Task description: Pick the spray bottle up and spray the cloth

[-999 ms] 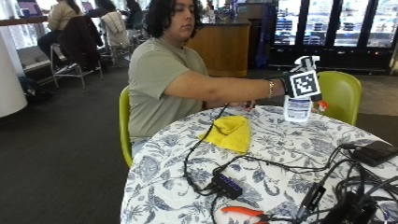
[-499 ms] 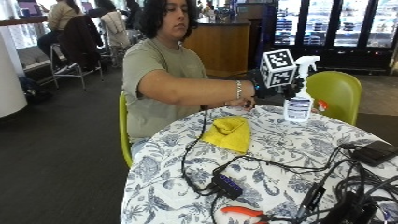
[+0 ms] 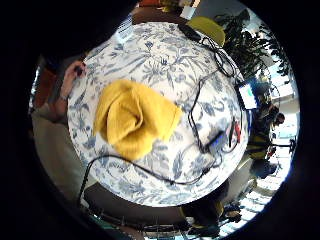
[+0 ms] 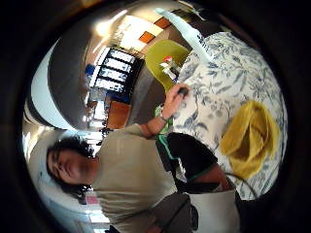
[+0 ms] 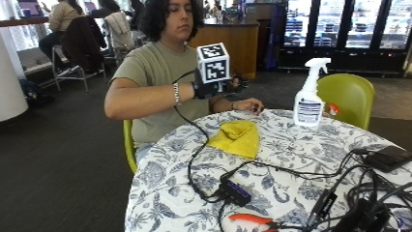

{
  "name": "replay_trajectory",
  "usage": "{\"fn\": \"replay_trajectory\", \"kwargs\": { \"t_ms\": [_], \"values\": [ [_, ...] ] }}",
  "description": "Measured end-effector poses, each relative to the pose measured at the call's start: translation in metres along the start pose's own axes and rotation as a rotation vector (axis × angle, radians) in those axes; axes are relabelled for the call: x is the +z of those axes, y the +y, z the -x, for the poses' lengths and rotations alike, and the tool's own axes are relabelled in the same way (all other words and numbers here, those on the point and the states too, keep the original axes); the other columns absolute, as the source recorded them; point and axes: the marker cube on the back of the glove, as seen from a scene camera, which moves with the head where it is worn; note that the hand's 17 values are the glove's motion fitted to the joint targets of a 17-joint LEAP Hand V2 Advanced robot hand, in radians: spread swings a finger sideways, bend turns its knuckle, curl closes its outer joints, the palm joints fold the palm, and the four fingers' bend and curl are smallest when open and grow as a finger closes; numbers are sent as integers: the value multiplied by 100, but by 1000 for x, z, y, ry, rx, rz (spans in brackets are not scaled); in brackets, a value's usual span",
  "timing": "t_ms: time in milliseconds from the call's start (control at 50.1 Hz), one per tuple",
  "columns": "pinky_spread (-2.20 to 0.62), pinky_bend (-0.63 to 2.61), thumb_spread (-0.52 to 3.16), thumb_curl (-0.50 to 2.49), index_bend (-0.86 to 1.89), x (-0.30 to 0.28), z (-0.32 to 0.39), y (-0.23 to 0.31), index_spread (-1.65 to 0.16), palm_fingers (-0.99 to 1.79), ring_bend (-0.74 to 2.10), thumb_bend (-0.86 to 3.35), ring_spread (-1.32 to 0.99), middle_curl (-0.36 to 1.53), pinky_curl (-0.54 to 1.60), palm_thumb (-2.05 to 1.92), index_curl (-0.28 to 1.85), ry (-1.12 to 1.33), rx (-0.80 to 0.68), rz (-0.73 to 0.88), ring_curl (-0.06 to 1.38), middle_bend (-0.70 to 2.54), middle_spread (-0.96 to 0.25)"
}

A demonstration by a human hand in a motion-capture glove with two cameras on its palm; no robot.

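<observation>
In the outside view a white spray bottle [image 5: 308, 99] stands upright on the flowered table [image 5: 293, 159], at its far side. A crumpled yellow cloth [image 5: 236, 137] lies nearer the person. My gloved right hand [image 5: 222, 88] hangs in the air in front of the person's chest, left of the bottle and above the cloth's far edge, fingers relaxed and holding nothing. The bare left hand [image 5: 248, 104] rests on the table's edge. Both palm views look down from a distance: the cloth [image 3: 132, 122] [image 4: 250, 138], the bare hand [image 3: 70, 82] [image 4: 175, 97], and the bottle [image 4: 187, 31] at the table's far rim.
Black cables run across the near half of the table to a small hub [image 5: 235, 192]. Orange-handled pliers [image 5: 254, 220] lie at the front edge and a black device [image 5: 389, 157] at the right. A yellow-green chair [image 5: 347, 94] stands behind the bottle.
My gloved hand has drawn back from the spray bottle toward the person's chest. The bottle stands where it was, and the cloth has not moved.
</observation>
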Motion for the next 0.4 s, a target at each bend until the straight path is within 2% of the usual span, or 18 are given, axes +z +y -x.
{"fn": "replay_trajectory", "kwargs": {
  "t_ms": [220, 399],
  "values": [
    [18, 20, 108, 38, 14, -7, 13, 71, -43, 24, 34, -3, -16, 36, 33, 47, 29, 79, 31, -74, 32, 20, -12],
    [18, 19, 108, 37, 15, -5, 15, 96, -43, 26, 34, -3, -15, 36, 33, 47, 28, 66, 51, -64, 31, 20, -12]
  ]
}}
